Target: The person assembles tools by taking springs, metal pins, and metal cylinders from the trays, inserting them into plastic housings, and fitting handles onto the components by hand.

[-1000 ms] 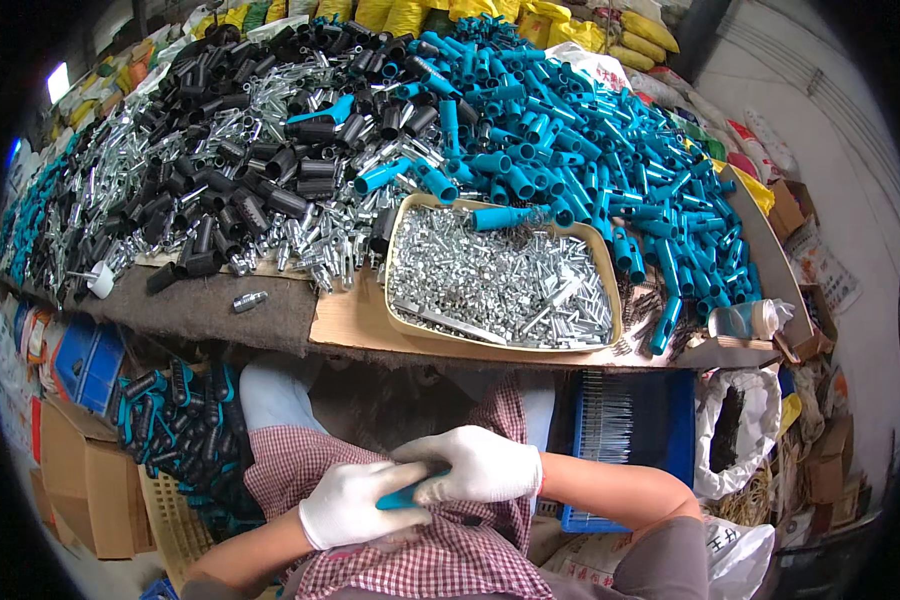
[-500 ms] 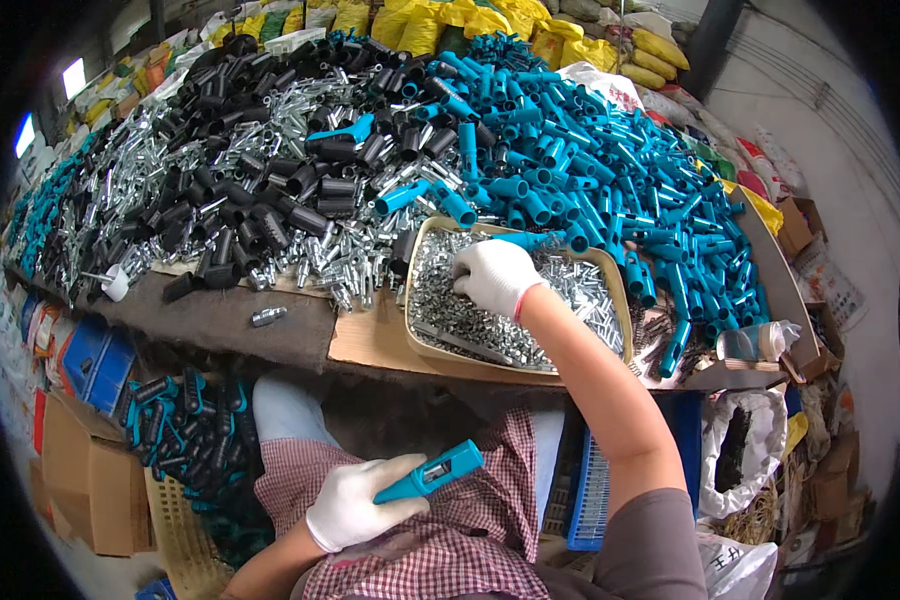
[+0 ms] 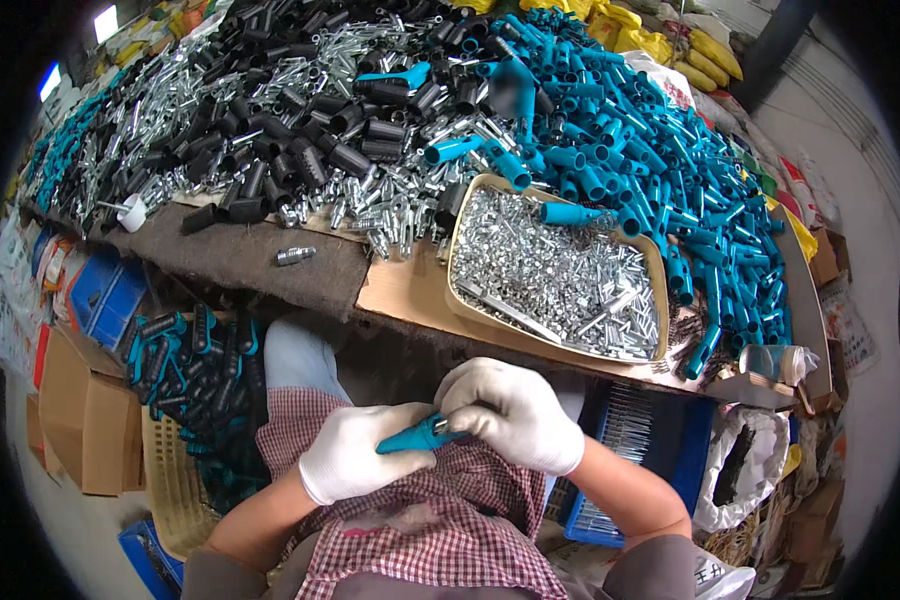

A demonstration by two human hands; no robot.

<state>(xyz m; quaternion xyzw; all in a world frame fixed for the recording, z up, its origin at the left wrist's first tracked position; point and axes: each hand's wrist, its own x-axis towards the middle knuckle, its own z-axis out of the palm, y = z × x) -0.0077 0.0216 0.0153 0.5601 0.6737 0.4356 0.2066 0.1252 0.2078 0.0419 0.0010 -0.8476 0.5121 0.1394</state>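
Note:
Above my lap, my gloved left hand point(image 3: 362, 455) is closed around a teal plastic sleeve point(image 3: 408, 438), a short hollow tube held nearly sideways. My gloved right hand point(image 3: 518, 412) meets it at the right end, thumb and fingers pinched together. A small shiny metal piece point(image 3: 441, 427) shows at those fingertips, against the sleeve's end; its exact shape is too small to tell. Beyond my hands, a shallow cream tray point(image 3: 454, 262) full of small metal pins and bits stands at the table's front edge, with one teal sleeve point(image 3: 570, 213) lying on top.
A big heap of teal sleeves point(image 3: 620, 150) covers the table's right, with black grips point(image 3: 315, 165) and metal shafts point(image 3: 390, 225) to the left. One metal fitting point(image 3: 295, 256) lies near the front edge. Below are black-and-teal handles point(image 3: 185, 375), a cardboard box point(image 3: 95, 420) and a blue crate point(image 3: 675, 440).
My right hand has left the tray and come down to the teal sleeve. My left hand has turned the sleeve and moved slightly up. The view has shifted, lowering the table leftward.

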